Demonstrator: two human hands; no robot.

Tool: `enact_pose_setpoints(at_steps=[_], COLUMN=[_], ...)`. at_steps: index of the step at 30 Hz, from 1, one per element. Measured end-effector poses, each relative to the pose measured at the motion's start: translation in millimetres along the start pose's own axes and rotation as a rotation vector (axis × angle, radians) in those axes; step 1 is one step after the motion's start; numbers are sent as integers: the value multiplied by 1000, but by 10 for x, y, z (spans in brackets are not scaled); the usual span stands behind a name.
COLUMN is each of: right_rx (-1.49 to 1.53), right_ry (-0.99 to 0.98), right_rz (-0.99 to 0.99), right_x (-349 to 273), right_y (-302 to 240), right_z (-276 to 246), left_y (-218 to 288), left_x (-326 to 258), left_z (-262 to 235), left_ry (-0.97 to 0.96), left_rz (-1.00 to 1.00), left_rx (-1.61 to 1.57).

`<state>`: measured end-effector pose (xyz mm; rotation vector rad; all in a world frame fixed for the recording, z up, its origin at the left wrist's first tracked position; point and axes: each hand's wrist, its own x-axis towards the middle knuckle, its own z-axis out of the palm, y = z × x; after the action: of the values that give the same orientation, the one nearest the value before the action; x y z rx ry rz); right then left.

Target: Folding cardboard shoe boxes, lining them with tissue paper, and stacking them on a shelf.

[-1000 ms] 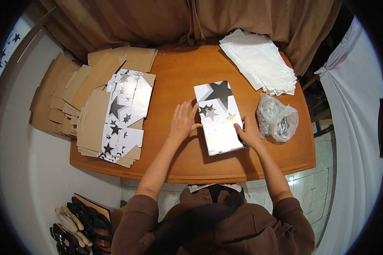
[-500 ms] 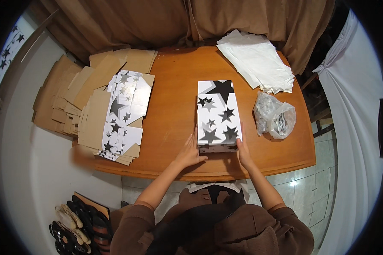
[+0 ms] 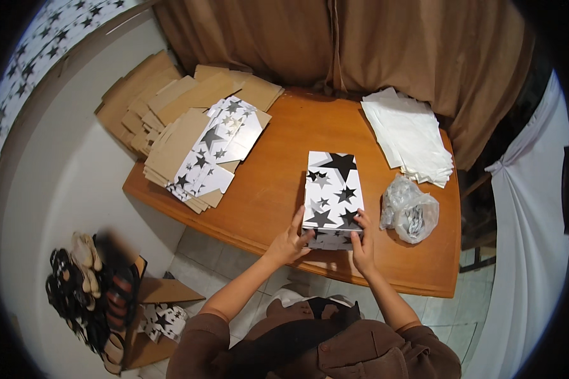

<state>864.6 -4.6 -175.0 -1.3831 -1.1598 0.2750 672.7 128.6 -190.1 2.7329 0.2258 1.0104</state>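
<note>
A closed white cardboard box (image 3: 332, 192) printed with black and grey stars sits near the front edge of the table. My left hand (image 3: 289, 240) grips its near left corner, thumb against the front face. On the opposite side, my right hand (image 3: 363, 245) holds the near right corner, with fingers at the lid's edge and the thumb on the front. Between them the box is held from both sides. Its underside is hidden.
The wooden table (image 3: 278, 170) bears flat cardboard sheets (image 3: 174, 136) and star-printed blanks (image 3: 212, 151) at left. White paper sheets (image 3: 404, 132) lie at far right, near a clear plastic bag (image 3: 409, 211). Several shoes (image 3: 85, 278) stand on the lower left.
The view has turned, so the table appears tilted and the shoes show more. My hands have shifted onto the box's near corners, my right fingers now bent at the lid's edge.
</note>
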Motion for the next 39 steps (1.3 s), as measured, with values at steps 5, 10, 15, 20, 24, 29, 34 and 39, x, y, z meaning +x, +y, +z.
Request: enact_pose_setpoints(at_steps=[5, 10, 15, 20, 24, 29, 34, 39], right_rx=[-280, -751, -836, -680, -466, -321, -92, 66], right_ry=[-183, -331, -488, -505, -603, -552, -617, -509], right_rz=[-146, -650, -872, -1092, -1209, -1513, -1510, -1611], right_x=[-249, -506, -700, -920, -1286, -2130, -3002, -3633], right_y=[-128, -60, -353, -802, -1428, -2548, -3906, -5052], right_z=[-330, -595, -555, -31, 602, 1348, 2086, 2619], left_y=[564, 1098, 1717, 2324, 2974, 3920, 4808, 5605], left_x=[-113, -276, -699, -1305, -1913, -2791, -3474, -3974], left_z=[131, 95, -222, -716, -1354, -2159, -3529, -4363], left_ry=[-90, -12, -4, 19, 13, 78, -58, -83], left_rz=[-204, -288, -476, -714, -907, -981, -1061, -1195], left_rx=[128, 185, 276, 373, 586, 1064, 1241, 1458])
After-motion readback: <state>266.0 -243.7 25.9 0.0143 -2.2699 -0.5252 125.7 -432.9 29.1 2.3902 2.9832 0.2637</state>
